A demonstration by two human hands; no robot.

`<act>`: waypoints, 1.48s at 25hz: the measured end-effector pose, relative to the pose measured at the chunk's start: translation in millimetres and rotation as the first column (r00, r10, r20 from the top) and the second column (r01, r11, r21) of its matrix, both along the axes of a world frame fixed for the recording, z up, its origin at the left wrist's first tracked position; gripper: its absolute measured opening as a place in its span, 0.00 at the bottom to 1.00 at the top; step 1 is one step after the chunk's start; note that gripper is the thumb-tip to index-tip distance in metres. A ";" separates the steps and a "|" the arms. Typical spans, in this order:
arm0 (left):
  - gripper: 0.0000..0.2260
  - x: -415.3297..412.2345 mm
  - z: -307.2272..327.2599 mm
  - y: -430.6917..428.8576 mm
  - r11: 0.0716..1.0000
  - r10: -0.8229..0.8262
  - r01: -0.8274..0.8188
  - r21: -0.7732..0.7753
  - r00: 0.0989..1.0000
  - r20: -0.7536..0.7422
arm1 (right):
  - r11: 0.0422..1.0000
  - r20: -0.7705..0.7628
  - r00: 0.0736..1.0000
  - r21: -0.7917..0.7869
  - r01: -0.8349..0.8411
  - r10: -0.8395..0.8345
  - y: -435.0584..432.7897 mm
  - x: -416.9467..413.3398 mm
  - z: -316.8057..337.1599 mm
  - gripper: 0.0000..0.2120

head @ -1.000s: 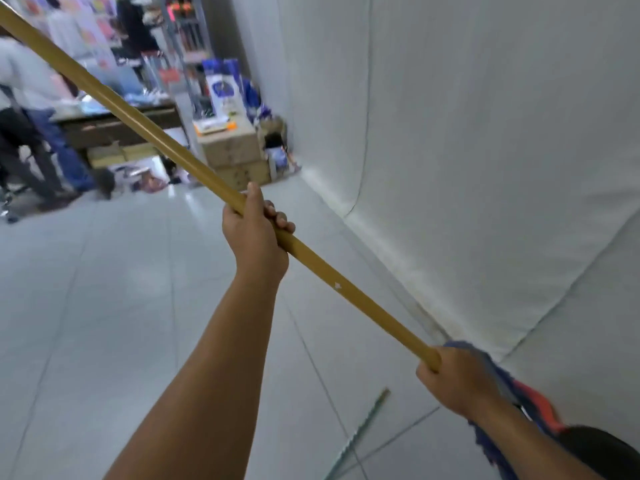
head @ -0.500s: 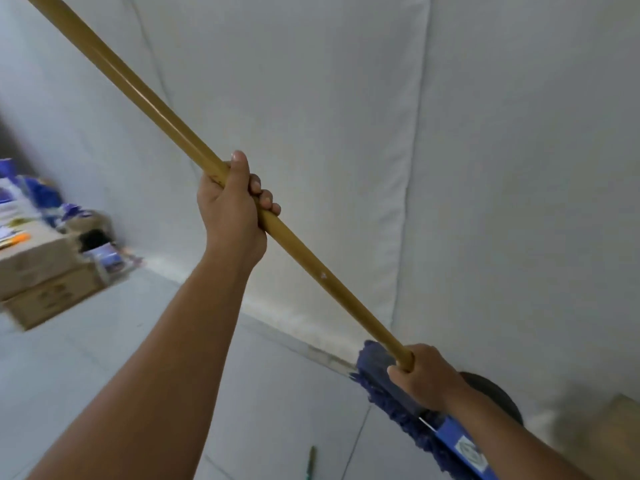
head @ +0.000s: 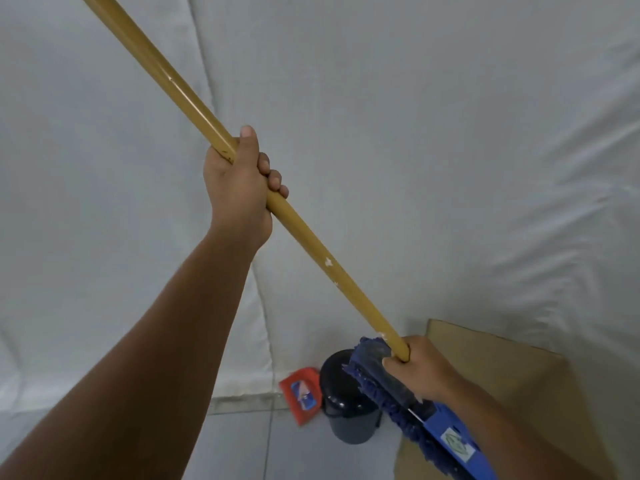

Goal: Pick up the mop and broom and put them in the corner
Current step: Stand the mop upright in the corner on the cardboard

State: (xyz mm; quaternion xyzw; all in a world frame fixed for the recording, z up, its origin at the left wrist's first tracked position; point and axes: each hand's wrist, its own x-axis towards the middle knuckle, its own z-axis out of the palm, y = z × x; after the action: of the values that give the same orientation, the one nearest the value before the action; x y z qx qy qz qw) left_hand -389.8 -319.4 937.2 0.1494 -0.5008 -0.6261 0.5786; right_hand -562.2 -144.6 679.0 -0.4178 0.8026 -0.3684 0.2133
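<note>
In the head view, the mop (head: 408,396) is held off the floor above the black bin (head: 349,407) standing at the wall. Its yellow handle (head: 311,244) is wrapped fully by the left hand (head: 239,188) mid-shaft and gripped closed by the right hand (head: 419,368) just beside the blue head. A red dustpan (head: 301,393) leans left of the bin.

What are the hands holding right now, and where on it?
Both hold the mop by its wooden handle: the left hand grips mid-shaft, the right hand grips the bottom end, right above the blue mop head.
</note>
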 end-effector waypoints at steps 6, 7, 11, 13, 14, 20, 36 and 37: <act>0.08 -136.3 10.3 50.6 0.981 -0.190 0.190 -0.033 0.982 0.008 | 0.991 -0.063 0.989 -0.023 0.131 -0.132 69.1 -98.1 0.5 0.20; 0.08 -161.2 13.0 62.4 0.975 -0.221 0.221 -0.039 0.975 0.006 | 0.989 -0.102 0.984 -0.002 0.149 -0.148 84.1 -116.9 -0.4 0.20; 0.08 -244.9 9.9 115.3 0.929 -0.348 0.350 -0.124 0.937 0.034 | 0.966 -0.138 0.962 0.077 0.247 -0.235 138.3 -170.8 -14.1 0.14; 0.07 -282.6 2.6 146.6 0.891 -0.419 0.426 -0.155 0.905 0.078 | 0.938 -0.125 0.935 0.063 0.342 -0.333 160.6 -188.7 -25.7 0.11; 0.07 -299.1 -0.3 161.0 0.872 -0.449 0.460 -0.165 0.888 0.101 | 0.918 -0.117 0.916 0.059 0.391 -0.383 169.0 -196.1 -30.0 0.10; 0.08 -398.8 -18.5 231.5 0.761 -0.584 0.616 -0.205 0.787 0.200 | 0.773 -0.104 0.779 0.095 0.627 -0.619 211.4 -245.0 -57.2 0.07; 0.06 -572.4 -127.0 254.8 0.383 -0.766 0.904 -0.191 0.426 0.482 | 0.486 0.029 0.491 0.203 0.850 -0.871 182.7 -342.2 -127.2 0.14; 0.06 -577.7 -134.8 256.9 0.375 -0.763 0.908 -0.186 0.417 0.494 | 0.482 0.033 0.486 0.196 0.854 -0.873 183.2 -345.2 -131.6 0.15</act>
State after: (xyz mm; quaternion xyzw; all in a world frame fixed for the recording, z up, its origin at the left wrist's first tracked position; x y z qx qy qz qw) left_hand -967.4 -62.5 802.3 -0.1593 -0.7167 -0.6718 0.0981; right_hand -907.5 38.6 547.3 0.0849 0.9138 -0.3887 0.0813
